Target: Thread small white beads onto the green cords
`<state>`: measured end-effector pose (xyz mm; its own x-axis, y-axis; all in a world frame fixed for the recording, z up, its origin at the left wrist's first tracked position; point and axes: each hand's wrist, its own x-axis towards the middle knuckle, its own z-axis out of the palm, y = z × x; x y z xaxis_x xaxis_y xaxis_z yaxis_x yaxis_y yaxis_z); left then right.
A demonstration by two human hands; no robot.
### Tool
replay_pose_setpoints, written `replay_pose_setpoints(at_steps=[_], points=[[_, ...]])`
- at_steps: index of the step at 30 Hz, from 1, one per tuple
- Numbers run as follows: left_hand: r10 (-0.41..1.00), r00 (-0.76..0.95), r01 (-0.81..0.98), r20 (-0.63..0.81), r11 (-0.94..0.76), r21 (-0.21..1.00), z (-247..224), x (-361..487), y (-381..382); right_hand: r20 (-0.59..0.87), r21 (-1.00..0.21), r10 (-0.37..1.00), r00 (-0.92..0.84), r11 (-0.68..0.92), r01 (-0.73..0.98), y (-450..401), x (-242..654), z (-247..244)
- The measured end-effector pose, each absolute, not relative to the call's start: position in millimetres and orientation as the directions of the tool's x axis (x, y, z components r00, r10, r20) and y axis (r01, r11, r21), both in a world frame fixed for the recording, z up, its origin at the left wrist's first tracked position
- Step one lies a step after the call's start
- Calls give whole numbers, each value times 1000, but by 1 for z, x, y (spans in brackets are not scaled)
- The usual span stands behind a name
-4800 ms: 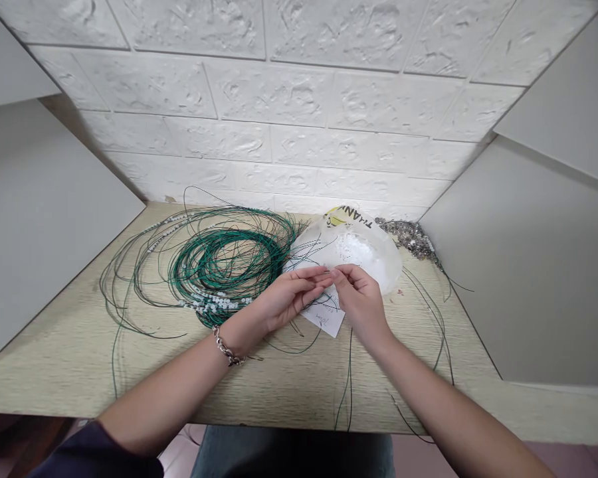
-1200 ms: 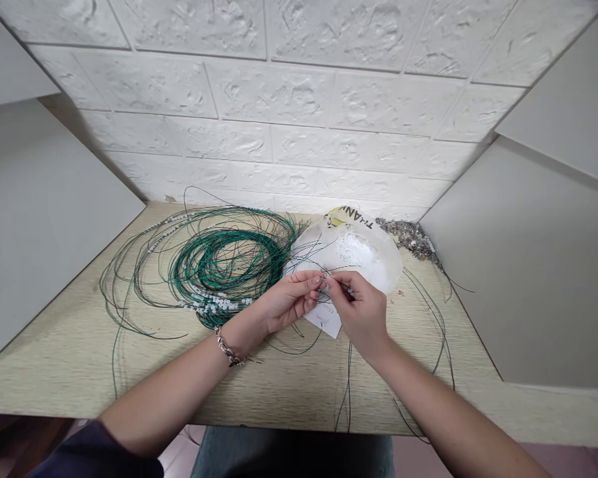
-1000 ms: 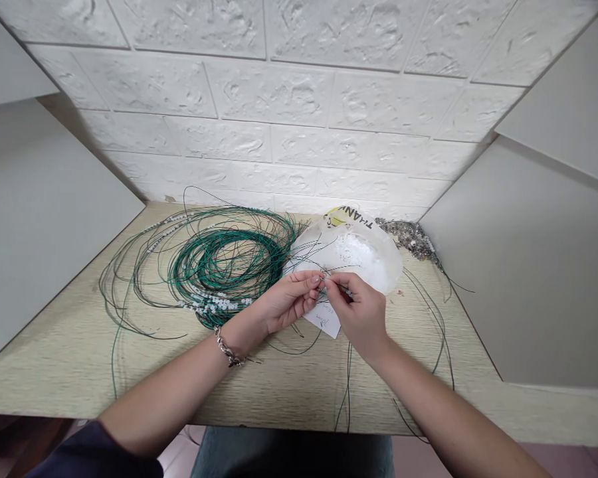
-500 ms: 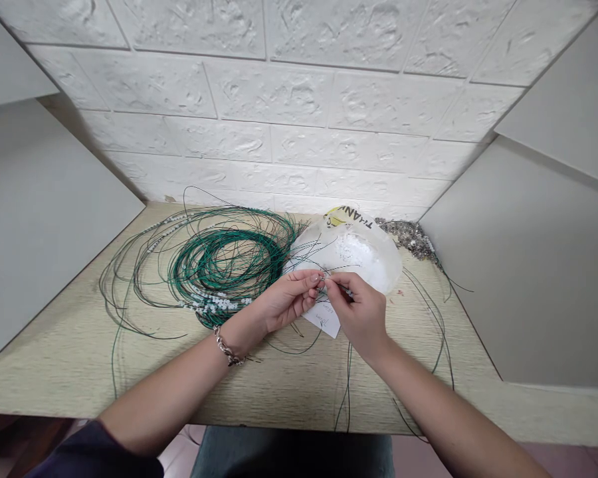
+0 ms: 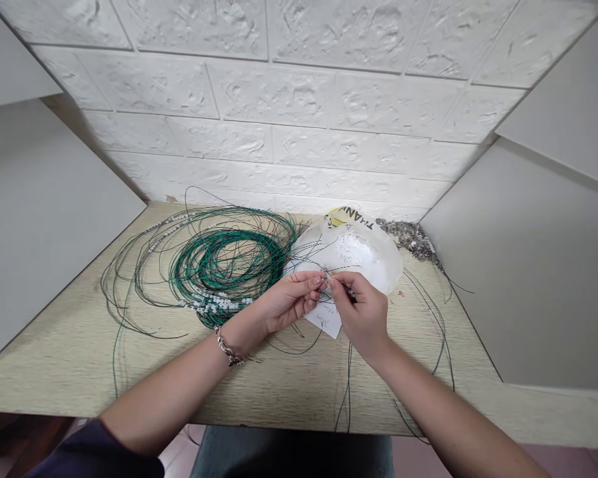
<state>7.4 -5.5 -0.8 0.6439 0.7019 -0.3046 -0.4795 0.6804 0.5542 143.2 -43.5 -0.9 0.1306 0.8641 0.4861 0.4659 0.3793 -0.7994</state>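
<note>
My left hand [image 5: 293, 300] and my right hand [image 5: 361, 312] meet at the middle of the table, fingertips pinched close together on thin dark wire. Small white pieces show by the right fingers. Wire ends hang from my right hand toward the table's front edge. Left of my hands lies a big coil of green and black wires [image 5: 179, 265] with white beads [image 5: 214, 303] threaded on it. Behind my hands rests a translucent white bag [image 5: 379, 255] with small white pieces in it. A paper with handwriting [image 5: 329, 320] lies partly under my hands.
The pale wooden table [image 5: 279, 398] ends at a white brick-pattern wall [image 5: 299, 99]. Grey panels stand at the left [image 5: 44, 219] and right [image 5: 538, 265]. A pile of small dark, glittery bits [image 5: 413, 239] sits at the back right. Loose wires curve over the table's right part.
My right fingertips have shifted very slightly right, and a small gap shows between the two pinches. The coil, bag and paper lie as before.
</note>
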Motion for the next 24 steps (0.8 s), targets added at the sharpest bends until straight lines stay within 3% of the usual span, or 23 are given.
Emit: replay_pose_setpoints(at_steps=[24], points=[[686, 679, -489, -262, 688, 536, -11, 8, -4, 548, -705, 835, 54, 425, 568, -41, 144, -5]])
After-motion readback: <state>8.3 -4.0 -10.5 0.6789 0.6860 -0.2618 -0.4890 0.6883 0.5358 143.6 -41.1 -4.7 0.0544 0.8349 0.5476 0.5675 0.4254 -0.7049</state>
